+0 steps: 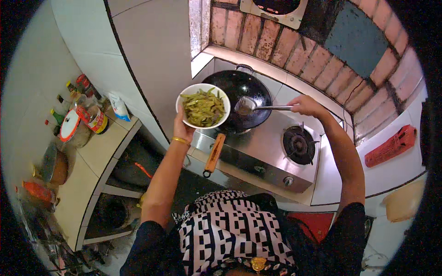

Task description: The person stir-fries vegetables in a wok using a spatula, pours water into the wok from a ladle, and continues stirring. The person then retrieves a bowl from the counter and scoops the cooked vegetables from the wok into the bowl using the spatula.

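Note:
My left hand [182,126] holds a white bowl [226,117] by its side and underside. Green vegetable strips [203,107] fill the bowl, which partly covers the left edge of a black wok [257,89]. In my right hand [307,106] is the handle of a metal ladle [246,105], its bowl over the inside of the wok. The wok has a wooden handle [215,153] pointing towards me and stands on the left burner of a steel gas stove [266,141].
The stove's right burner [299,145] is bare. A red patterned packet [390,146] lies on the right counter. Bottles, a lidded jar [70,127] and a white-and-blue bag [119,107] stand on the left counter. A tiled wall edge [138,72] rises left of the wok.

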Available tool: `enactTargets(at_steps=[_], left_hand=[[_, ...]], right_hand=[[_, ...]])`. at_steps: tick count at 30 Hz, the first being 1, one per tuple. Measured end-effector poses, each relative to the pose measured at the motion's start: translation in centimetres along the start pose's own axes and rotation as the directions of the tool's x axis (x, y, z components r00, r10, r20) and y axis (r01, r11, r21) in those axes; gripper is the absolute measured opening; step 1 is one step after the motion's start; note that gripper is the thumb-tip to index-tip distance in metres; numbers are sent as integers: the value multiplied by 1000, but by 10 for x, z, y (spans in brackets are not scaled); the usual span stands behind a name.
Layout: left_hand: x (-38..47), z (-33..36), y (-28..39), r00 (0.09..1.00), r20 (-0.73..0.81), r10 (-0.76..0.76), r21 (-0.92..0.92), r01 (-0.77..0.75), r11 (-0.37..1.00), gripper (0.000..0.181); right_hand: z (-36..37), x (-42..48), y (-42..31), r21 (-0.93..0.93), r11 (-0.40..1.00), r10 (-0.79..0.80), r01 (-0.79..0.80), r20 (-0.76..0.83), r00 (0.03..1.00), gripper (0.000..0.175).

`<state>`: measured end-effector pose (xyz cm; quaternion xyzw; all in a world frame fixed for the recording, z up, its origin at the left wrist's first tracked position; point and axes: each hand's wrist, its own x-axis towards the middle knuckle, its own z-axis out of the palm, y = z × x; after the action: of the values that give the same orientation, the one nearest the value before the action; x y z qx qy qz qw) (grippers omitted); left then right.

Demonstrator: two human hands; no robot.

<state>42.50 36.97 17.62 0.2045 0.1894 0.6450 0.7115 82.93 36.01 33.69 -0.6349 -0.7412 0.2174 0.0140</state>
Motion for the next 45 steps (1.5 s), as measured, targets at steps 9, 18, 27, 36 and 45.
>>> enactTargets(at_steps=[9, 18, 27, 36, 45], left_hand=[[-57, -16, 43, 982, -170, 78, 168, -49, 985, 53], [-89, -21, 52, 977, -149, 156, 138, -135, 981, 56], [-101, -15, 54, 967, -183, 179, 143, -154, 978, 56], [-94, -5, 50, 975, -136, 174, 151, -153, 977, 54], [-50, -2, 23, 992, -124, 9, -13, -11, 1000, 53]], right_hand=[[8, 117, -26, -356, 931, 56, 77, 350, 935, 22], [12, 175, -12, -153, 918, -311, 366, 293, 904, 18], [-38, 150, -15, -346, 937, 222, -43, 498, 838, 15], [115, 148, 11, -26, 985, -174, 172, -139, 975, 33], [62, 55, -22, -108, 928, -357, 357, -534, 766, 36]])
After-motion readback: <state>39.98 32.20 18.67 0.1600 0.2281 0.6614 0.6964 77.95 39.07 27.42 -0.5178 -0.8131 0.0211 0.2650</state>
